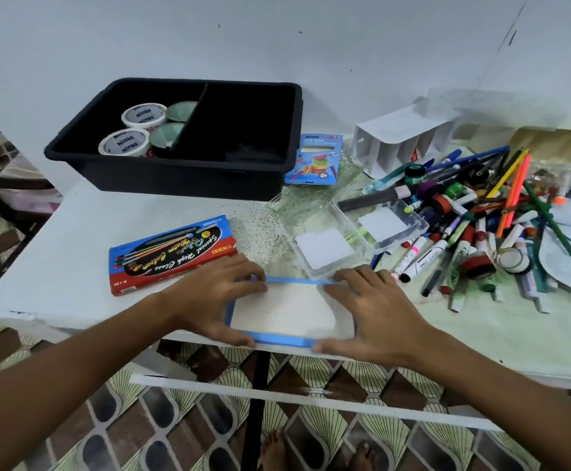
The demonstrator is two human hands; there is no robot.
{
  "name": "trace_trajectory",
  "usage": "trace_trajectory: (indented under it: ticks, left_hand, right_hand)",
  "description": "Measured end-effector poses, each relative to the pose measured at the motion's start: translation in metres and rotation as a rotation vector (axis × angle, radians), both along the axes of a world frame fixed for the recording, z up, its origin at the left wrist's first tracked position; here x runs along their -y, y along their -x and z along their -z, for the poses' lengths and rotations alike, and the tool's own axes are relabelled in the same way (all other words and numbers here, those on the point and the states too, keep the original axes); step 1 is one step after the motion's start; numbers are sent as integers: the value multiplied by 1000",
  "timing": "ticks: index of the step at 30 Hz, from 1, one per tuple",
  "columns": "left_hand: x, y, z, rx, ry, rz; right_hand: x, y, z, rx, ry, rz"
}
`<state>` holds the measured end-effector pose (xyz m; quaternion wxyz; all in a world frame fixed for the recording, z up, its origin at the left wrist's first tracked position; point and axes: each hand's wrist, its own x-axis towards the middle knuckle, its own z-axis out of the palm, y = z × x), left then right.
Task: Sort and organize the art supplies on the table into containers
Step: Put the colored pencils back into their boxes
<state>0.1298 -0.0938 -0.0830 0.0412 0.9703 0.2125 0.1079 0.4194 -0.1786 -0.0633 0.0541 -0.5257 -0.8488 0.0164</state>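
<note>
hands flat on blue-rimmed lid

Your left hand and right hand grip opposite sides of a blue-rimmed lid at the table's near edge. Far left: black bin; right: heaped pens.

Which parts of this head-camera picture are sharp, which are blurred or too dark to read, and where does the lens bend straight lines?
Head view: the red paint box reads sharply; the pen pile smears toward the right edge; the black bin's right compartment is too dark to read; the table edge bows, wide-angle distortion; soft, even light, faint shadows.
</note>
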Motion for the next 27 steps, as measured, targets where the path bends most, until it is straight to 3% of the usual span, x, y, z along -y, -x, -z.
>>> trace_trajectory:
  ticks: [3,5,9,13,27]
  left_hand:
    - [1,6,-1,-13,0,-13]
    - [0,9,-2,-28,-5,-20]
    - [-3,11,-4,-49,-14,-30]
    - [-7,13,-4,-18,-21,-33]
    - [-17,16,-2,7,10,-35]
  right_hand:
    - [-16,-2,-6,-216,-122,25]
    - [-36,-9,-8,-148,-131,29]
    - [-64,-23,-3,105,118,55]
    - [-76,-21,6,104,185,76]
    - [-114,-11,12,34,121,188]
